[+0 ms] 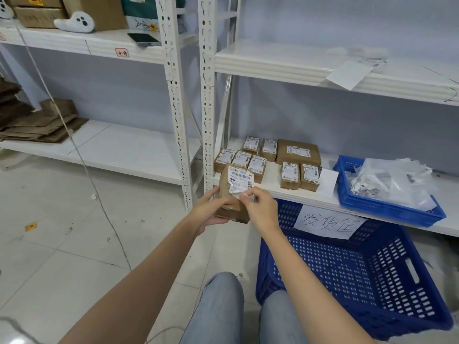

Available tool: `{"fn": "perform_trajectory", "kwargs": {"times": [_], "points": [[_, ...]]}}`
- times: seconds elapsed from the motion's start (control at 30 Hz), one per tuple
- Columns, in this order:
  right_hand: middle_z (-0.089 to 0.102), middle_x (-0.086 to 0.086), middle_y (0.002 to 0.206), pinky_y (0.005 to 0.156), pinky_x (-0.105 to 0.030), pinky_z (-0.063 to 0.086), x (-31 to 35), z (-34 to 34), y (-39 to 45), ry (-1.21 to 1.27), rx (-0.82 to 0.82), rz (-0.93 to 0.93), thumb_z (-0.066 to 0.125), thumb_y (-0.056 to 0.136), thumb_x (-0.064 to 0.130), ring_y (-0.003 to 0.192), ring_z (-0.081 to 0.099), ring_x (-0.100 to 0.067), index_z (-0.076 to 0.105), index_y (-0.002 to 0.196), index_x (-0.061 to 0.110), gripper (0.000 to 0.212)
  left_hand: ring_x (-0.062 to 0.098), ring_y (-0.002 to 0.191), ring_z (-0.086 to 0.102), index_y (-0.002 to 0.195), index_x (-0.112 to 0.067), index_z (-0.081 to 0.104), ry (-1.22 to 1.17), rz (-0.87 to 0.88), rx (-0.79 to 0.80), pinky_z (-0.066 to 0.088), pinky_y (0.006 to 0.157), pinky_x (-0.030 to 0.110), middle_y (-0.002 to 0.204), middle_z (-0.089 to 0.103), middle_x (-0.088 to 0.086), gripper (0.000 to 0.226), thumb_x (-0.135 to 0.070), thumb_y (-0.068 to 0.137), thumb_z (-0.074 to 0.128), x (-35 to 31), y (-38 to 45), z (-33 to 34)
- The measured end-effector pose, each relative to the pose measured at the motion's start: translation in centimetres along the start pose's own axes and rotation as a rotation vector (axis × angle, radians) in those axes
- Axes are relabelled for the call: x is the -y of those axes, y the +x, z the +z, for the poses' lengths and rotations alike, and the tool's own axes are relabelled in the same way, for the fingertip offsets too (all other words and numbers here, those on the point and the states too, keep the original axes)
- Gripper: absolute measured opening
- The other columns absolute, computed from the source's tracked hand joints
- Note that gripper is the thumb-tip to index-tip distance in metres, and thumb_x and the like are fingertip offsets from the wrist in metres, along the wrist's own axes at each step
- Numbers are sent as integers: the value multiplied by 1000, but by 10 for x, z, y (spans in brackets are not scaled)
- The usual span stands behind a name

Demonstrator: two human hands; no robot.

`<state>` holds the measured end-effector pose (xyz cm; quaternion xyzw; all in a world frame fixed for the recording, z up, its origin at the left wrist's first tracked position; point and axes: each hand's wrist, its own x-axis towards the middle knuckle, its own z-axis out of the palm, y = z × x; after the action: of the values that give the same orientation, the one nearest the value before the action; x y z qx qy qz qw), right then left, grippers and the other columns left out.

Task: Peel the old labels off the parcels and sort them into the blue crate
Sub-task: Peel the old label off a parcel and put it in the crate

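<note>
Hands holding one brown parcel in front of the low shelf.
Left hand [211, 209] grips the parcel [234, 194] from its left side and underneath; right hand [258, 207] pinches the lifted lower edge of the white label [240, 181] between thumb and fingers. Parcel is held off the shelf [273, 192], just left of the large blue crate [347, 269], long axis running away from the person, label face up. More labelled parcels [270, 160] lie on the shelf behind it.
</note>
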<state>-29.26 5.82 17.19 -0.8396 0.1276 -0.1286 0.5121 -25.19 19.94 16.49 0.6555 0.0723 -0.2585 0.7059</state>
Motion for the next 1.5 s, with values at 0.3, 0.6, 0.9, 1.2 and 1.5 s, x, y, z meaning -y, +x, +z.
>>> {"fn": "perform_trajectory", "kwargs": {"times": [0.3,0.6,0.9,1.2,1.5], "points": [[67,-3,98,60,-16,36,0,-1,0,17,-44,85,64,91,22,93,60,-16,69,84,15,10,27,91,73,135,-31,42,70,-39,-34,62,76,42,115,69,12,66,-26,80,78,-3,-3,5],[67,-8,102,56,-17,35,6,4,-1,-32,-44,143,62,91,19,94,59,-18,66,84,9,13,30,94,71,119,-27,48,-24,-7,-139,61,62,38,114,68,15,53,-13,76,75,-1,-2,10],[70,-3,108,80,-37,53,5,1,2,54,-81,193,63,88,15,99,61,-19,72,86,7,13,30,97,70,121,-28,49,-53,-7,-129,62,66,42,118,66,15,55,-13,75,77,-1,-2,12],[56,-1,139,95,-33,49,10,-3,-3,185,-111,235,62,91,11,120,54,-20,72,110,4,22,29,95,70,124,-27,47,-71,-20,-91,62,72,44,109,69,15,55,-11,78,73,0,-3,10],[64,10,102,91,-34,51,10,-7,-8,317,-75,286,59,91,6,97,56,-13,72,101,8,17,30,98,70,123,-28,50,-97,-22,-86,62,72,41,113,69,14,58,-11,76,79,1,-3,11]]}}
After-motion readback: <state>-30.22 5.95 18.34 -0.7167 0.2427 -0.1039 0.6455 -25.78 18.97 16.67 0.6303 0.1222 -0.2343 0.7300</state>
